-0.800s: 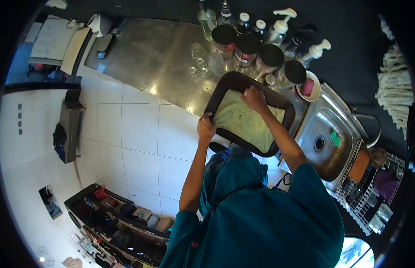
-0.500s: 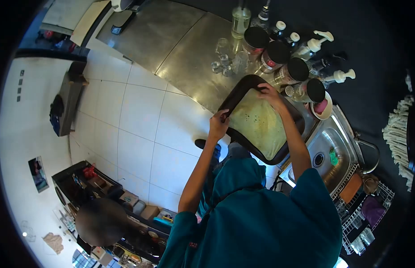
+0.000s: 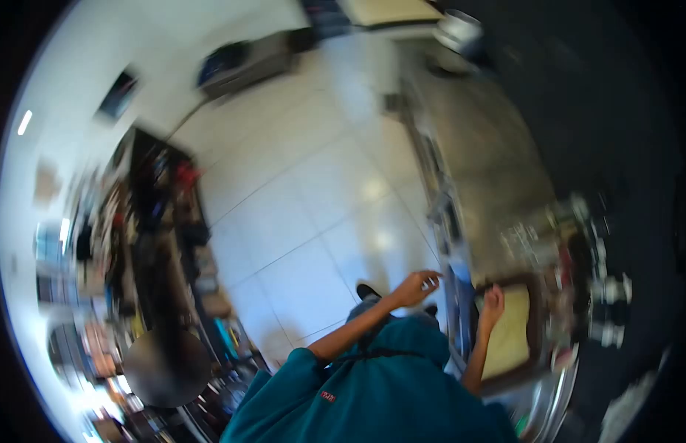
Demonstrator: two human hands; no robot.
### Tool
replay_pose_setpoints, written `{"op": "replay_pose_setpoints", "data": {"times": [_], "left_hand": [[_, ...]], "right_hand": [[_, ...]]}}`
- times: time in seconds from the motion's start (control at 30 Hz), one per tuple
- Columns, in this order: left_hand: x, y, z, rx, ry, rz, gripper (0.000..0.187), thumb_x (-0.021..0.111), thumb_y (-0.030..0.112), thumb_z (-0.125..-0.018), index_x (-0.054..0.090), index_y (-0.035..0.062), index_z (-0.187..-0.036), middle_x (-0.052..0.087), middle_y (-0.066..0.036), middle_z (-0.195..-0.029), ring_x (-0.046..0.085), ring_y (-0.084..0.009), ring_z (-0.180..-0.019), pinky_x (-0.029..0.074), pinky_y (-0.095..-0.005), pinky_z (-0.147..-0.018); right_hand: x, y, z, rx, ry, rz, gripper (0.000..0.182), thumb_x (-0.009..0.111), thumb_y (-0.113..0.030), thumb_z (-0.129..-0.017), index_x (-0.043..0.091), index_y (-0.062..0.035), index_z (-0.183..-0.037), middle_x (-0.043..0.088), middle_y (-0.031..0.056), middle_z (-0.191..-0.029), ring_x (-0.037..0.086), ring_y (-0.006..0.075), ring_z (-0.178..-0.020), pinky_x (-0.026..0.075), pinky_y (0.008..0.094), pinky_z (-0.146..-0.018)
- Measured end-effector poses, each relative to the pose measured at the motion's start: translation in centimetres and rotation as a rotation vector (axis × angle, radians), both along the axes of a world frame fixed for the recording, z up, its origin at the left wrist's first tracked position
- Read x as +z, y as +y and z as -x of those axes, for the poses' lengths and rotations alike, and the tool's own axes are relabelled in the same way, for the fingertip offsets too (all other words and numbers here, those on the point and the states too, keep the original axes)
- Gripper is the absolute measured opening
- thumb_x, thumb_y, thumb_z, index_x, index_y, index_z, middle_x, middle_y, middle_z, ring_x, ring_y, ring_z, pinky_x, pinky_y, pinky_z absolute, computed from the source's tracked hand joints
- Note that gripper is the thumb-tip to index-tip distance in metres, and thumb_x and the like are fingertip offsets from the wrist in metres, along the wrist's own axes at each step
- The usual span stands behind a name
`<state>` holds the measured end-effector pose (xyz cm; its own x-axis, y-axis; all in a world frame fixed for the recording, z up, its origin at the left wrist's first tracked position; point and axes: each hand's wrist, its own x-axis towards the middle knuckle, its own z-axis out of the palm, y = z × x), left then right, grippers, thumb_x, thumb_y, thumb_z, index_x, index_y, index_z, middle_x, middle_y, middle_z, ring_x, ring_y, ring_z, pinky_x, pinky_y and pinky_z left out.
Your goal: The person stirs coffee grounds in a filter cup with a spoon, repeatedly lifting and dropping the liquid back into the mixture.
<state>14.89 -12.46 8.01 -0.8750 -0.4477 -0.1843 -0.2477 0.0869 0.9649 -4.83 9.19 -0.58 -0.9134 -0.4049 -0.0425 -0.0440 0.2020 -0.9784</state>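
A dark rectangular baking tray (image 3: 534, 314) with a pale yellow sheet (image 3: 508, 332) inside lies on the counter at my right. My right hand (image 3: 493, 303) hangs over the tray's left side. Its fingers look loosely curled but are blurred, and I see nothing held. My left hand (image 3: 418, 288) is in front of my body, left of the counter edge and away from the tray. Its bent fingers are apart, with nothing between them.
A metal counter (image 3: 498, 148) stretches forward on the right. Blurred jars and bottles (image 3: 579, 273) stand beyond the tray, and a sink edge (image 3: 564, 391) shows below it. Tiled floor (image 3: 306, 199) lies ahead. Crowded shelves (image 3: 158, 244) stand at the left.
Both hands have let go of the baking tray, which now rests on the counter. My view has turned left, so counter and tray appear farther right, blurred.
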Motion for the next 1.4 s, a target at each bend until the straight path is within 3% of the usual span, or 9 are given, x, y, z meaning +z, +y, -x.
{"op": "replay_pose_setpoints", "data": {"times": [0.1,0.23,0.43,0.57,0.63,0.83,1.03,1.2,1.4], "left_hand": [[4.1,-5.7,-8.6,0.349,0.059,0.004,0.033,0.062,0.018,-0.094,0.061,0.0052,-0.124,0.069,-0.008,-0.1,0.065,-0.0164,-0.089,0.053,-0.0317,-0.078],[11.3,-10.5,-20.7,0.957,0.238,0.09,0.033,0.061,0.018,-0.095,0.059,0.0054,-0.126,0.067,-0.007,-0.11,0.063,-0.0156,-0.099,0.051,-0.0316,-0.085],[19.9,-12.8,-33.1,1.565,0.722,0.482,0.056,0.062,0.026,-0.092,0.042,0.0025,-0.138,0.053,-0.013,-0.132,0.057,-0.023,-0.11,0.045,-0.0384,-0.094],[21.1,-14.5,-37.4,1.872,0.631,0.728,0.067,0.063,0.038,-0.09,0.038,-0.0016,-0.137,0.049,-0.02,-0.134,0.055,-0.0277,-0.113,0.044,-0.0417,-0.094],[20.6,-15.4,-39.3,1.922,0.541,0.776,0.057,0.063,0.024,-0.09,0.041,0.0026,-0.138,0.048,-0.016,-0.136,0.055,-0.0265,-0.113,0.044,-0.0393,-0.094],[18.9,-18.6,-42.1,2.181,0.288,0.66,0.052,0.066,0.015,-0.086,0.047,0.0028,-0.133,0.052,-0.014,-0.131,0.057,-0.0227,-0.11,0.046,-0.0369,-0.092],[18.3,-19.9,-44.3,2.52,0.192,0.56,0.046,0.064,0.009,-0.084,0.051,0.0014,-0.128,0.056,-0.013,-0.126,0.058,-0.0203,-0.107,0.049,-0.0334,-0.088],[16.7,-18.6,-48.7,2.762,0.24,0.514,0.046,0.065,0.013,-0.087,0.05,0.0024,-0.129,0.059,-0.012,-0.122,0.06,-0.0187,-0.102,0.049,-0.0331,-0.086],[15.4,-16.9,-60.2,2.751,0.314,0.543,0.046,0.066,0.01,-0.087,0.049,0.0029,-0.13,0.061,-0.012,-0.119,0.061,-0.0181,-0.099,0.049,-0.0324,-0.086]], "right_hand": [[-3.8,-9.4,-4.9,0.336,-0.073,0.08,0.035,0.067,-0.012,-0.089,0.058,0.0026,-0.119,0.062,0.0067,-0.101,0.058,0.0153,-0.091,0.048,0.0294,-0.084],[11.9,-28.3,-19.7,0.917,-0.288,0.015,0.029,0.064,-0.005,-0.091,0.058,0.0,-0.118,0.064,0.008,-0.096,0.062,0.0156,-0.087,0.051,0.029,-0.081],[26.0,-43.4,-35.6,1.685,-0.213,0.245,0.029,0.064,-0.004,-0.09,0.057,0.0014,-0.118,0.063,0.0085,-0.102,0.061,0.0175,-0.097,0.048,0.0318,-0.09],[29.0,-48.5,-43.0,1.877,-0.362,0.359,0.03,0.063,-0.003,-0.089,0.057,0.0023,-0.118,0.062,0.0104,-0.106,0.061,0.0192,-0.097,0.047,0.0337,-0.092],[28.3,-50.7,-46.1,1.93,-0.461,0.311,0.031,0.064,-0.004,-0.089,0.056,0.0023,-0.119,0.062,0.0103,-0.104,0.061,0.0191,-0.097,0.049,0.0333,-0.091],[23.6,-58.1,-53.0,2.132,-0.607,0.094,0.025,0.06,-0.006,-0.093,0.058,0.0003,-0.117,0.064,0.0087,-0.096,0.061,0.0169,-0.092,0.05,0.0338,-0.089],[24.0,-64.2,-62.3,2.416,-0.545,-0.05,0.023,0.062,-0.004,-0.092,0.059,0.0012,-0.114,0.065,0.0074,-0.095,0.06,0.0155,-0.091,0.048,0.0301,-0.086],[25.8,-63.8,-72.4,2.576,-0.532,-0.042,0.023,0.062,-0.005,-0.092,0.059,0.0003,-0.114,0.065,0.0064,-0.094,0.06,0.0148,-0.089,0.047,0.0292,-0.086],[24.4,-58.7,-83.1,2.673,-0.609,-0.083,0.023,0.063,-0.005,-0.092,0.059,0.0017,-0.114,0.065,0.0072,-0.095,0.061,0.0147,-0.089,0.048,0.028,-0.085]]}}
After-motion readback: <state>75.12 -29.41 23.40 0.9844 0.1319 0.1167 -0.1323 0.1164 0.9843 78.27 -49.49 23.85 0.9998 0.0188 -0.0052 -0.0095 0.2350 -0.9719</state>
